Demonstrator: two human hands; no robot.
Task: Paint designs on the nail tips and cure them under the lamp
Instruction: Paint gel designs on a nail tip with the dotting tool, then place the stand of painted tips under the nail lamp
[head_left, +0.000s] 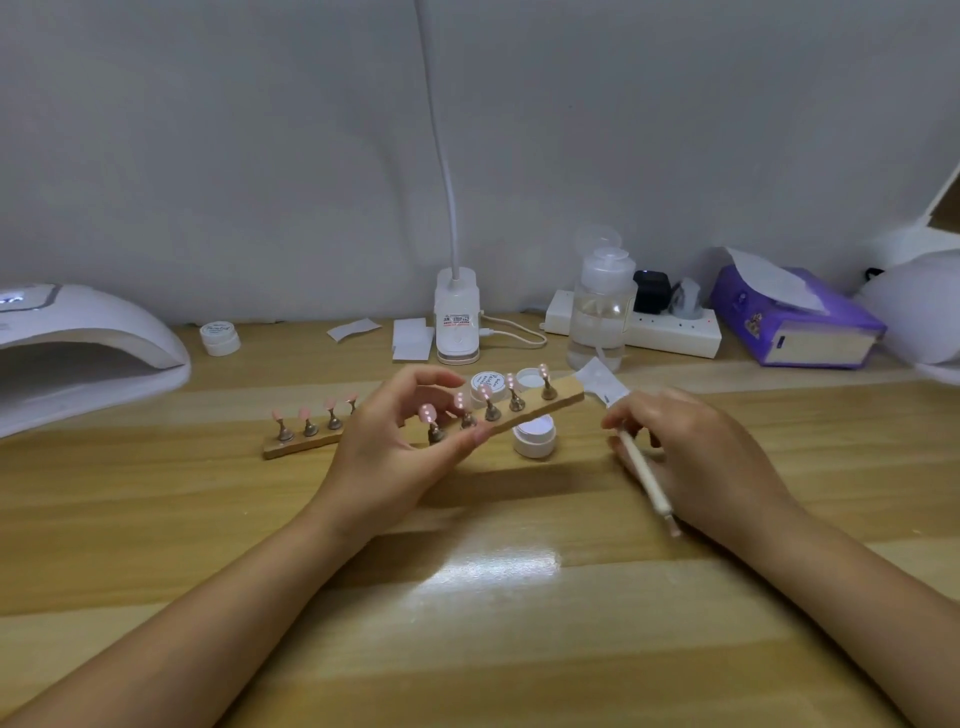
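While the left hand (395, 431) grips a raised wooden strip (524, 410) of pink nail tips (427, 413), the right hand (691, 447) pinches the brush (647, 478); painting seems underway, and the curing lamp (78, 348) (far left) waits unused.

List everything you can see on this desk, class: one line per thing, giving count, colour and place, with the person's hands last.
Wooden strips: two, tan with pink nail tips; one held up, one flat at centre-left.
Curing lamp: one, white, far left.
Gel pots: four, white; three at centre, one beside the lamp.
Desk lamp: one, white, centre back.
Pump bottle: one, clear, right of centre.
Power strip: one, white, back right.
Tissue pack: one, purple, far right.
Brush: one, white, in right hand.
Left hand: holds raised strip.
Right hand: grips brush.
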